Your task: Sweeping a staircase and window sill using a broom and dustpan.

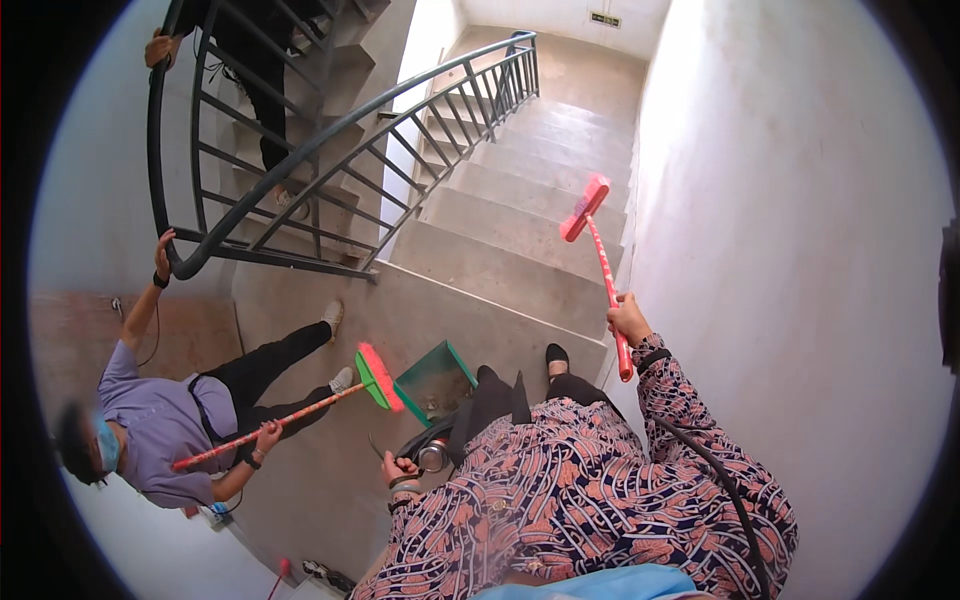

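Observation:
My right hand (630, 321) is closed around the lower part of a red broom's handle (604, 259). The broom's red head with pink bristles (587, 208) points up over the concrete steps (517, 217). Low on the other side, my left hand (397, 469) curls around a dark handle or strap (407, 478); which of the two cannot be made out. Next to that hand is a round metal container (433, 456). Just beyond, a green dustpan (436, 381) with dirt in it rests on the landing, partly hidden by dark cloth and my leg.
A masked person (172, 420) to my left holds a red-handled broom with a green head (375, 377) and touches the metal railing (360, 124). Another person (251, 67) stands on the other flight, a hand on the rail. A white wall (772, 225) borders my right.

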Action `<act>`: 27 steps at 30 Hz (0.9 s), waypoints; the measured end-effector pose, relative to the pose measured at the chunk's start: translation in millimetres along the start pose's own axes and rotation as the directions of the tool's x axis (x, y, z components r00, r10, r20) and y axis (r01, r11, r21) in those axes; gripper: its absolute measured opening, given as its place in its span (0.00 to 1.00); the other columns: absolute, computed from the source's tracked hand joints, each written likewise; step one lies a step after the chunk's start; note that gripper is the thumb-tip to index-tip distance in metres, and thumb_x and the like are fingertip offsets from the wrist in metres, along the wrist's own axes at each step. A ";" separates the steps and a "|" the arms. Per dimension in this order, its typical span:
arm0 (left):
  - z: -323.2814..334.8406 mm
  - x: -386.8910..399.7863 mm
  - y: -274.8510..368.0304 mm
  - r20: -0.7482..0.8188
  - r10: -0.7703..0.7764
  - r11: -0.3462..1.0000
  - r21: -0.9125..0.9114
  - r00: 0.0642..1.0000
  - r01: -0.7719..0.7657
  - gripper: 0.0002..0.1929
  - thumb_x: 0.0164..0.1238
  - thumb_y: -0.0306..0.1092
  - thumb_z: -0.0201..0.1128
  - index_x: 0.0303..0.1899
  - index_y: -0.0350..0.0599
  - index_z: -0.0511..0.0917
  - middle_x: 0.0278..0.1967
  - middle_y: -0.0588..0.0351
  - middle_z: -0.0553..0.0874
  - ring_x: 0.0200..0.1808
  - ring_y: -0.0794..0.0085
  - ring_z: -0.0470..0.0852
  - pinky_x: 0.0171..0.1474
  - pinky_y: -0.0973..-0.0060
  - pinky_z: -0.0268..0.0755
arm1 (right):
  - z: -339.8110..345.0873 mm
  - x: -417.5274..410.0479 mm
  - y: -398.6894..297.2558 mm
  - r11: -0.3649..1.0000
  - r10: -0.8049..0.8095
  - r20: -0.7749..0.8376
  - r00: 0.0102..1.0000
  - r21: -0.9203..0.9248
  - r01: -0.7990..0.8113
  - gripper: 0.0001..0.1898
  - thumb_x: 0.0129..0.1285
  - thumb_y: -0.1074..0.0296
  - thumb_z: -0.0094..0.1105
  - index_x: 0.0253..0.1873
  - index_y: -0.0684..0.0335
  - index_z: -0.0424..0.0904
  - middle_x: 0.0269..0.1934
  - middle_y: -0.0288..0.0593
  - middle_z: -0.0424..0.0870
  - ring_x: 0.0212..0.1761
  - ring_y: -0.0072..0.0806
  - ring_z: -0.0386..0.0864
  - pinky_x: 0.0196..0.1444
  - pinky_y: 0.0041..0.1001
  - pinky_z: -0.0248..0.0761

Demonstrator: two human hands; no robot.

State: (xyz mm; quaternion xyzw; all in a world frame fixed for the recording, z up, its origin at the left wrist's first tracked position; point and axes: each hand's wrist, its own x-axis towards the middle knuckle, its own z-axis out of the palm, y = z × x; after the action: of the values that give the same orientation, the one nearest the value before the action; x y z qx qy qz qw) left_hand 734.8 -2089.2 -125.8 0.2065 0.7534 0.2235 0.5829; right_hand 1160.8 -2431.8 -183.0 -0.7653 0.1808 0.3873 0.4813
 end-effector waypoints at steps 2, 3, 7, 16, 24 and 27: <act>0.3 -7.1 2.1 0.029 0.006 1.000 0.015 1.000 -0.006 0.10 0.62 0.41 0.55 0.33 0.55 0.60 0.14 0.62 0.64 0.14 0.76 0.65 0.14 0.81 0.53 | -2.0 -4.3 2.9 0.999 0.027 -0.031 0.999 0.025 -0.026 0.24 0.49 0.77 0.50 0.54 0.69 0.56 0.24 0.43 0.70 0.17 0.26 0.70 0.17 0.25 0.66; 0.1 -8.3 3.7 0.008 -0.003 1.000 0.018 1.000 0.003 0.10 0.63 0.41 0.55 0.33 0.55 0.60 0.14 0.62 0.64 0.14 0.76 0.65 0.14 0.81 0.53 | -3.2 -6.9 4.3 0.998 0.051 -0.059 0.997 0.051 -0.048 0.25 0.49 0.77 0.50 0.54 0.69 0.56 0.24 0.43 0.70 0.17 0.26 0.70 0.17 0.25 0.66; 7.8 -4.2 9.4 -0.011 -0.035 0.998 0.043 0.999 0.036 0.11 0.62 0.42 0.55 0.33 0.55 0.60 0.14 0.62 0.64 0.14 0.76 0.64 0.14 0.80 0.52 | -15.0 -12.1 15.5 0.999 0.033 -0.095 0.995 -0.019 -0.035 0.26 0.48 0.77 0.50 0.54 0.69 0.56 0.24 0.44 0.71 0.17 0.26 0.70 0.16 0.25 0.66; 57.9 60.5 -6.5 0.058 -0.106 0.989 0.113 0.993 0.099 0.12 0.62 0.42 0.55 0.33 0.53 0.59 0.14 0.62 0.64 0.13 0.76 0.63 0.13 0.81 0.51 | -54.7 -57.7 16.8 0.982 0.144 -0.102 0.984 -0.111 -0.155 0.25 0.48 0.77 0.51 0.54 0.68 0.59 0.23 0.42 0.72 0.16 0.25 0.71 0.16 0.25 0.66; 135.8 97.2 -8.4 0.223 -0.149 0.954 0.288 0.963 0.081 0.13 0.62 0.43 0.54 0.32 0.54 0.58 0.14 0.61 0.63 0.12 0.74 0.63 0.12 0.76 0.52 | -44.4 -44.0 21.3 0.991 0.100 -0.175 0.979 -0.075 -0.114 0.24 0.48 0.77 0.51 0.54 0.68 0.59 0.23 0.43 0.73 0.16 0.25 0.71 0.17 0.25 0.67; 186.8 87.0 10.0 0.333 -0.154 0.956 0.287 0.930 0.056 0.11 0.63 0.41 0.54 0.30 0.53 0.60 0.14 0.62 0.64 0.14 0.75 0.63 0.13 0.78 0.53 | -42.7 -26.2 18.7 0.994 0.074 -0.189 0.979 -0.065 -0.088 0.25 0.48 0.77 0.51 0.53 0.68 0.59 0.22 0.42 0.73 0.16 0.25 0.71 0.17 0.25 0.67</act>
State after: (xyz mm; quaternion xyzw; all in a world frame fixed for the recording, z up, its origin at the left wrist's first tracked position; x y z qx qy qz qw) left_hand 896.1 -2013.3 -229.6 0.2803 0.6704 0.0454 0.6855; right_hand 1149.9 -2480.6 -164.0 -0.8073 0.2417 0.3399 0.4176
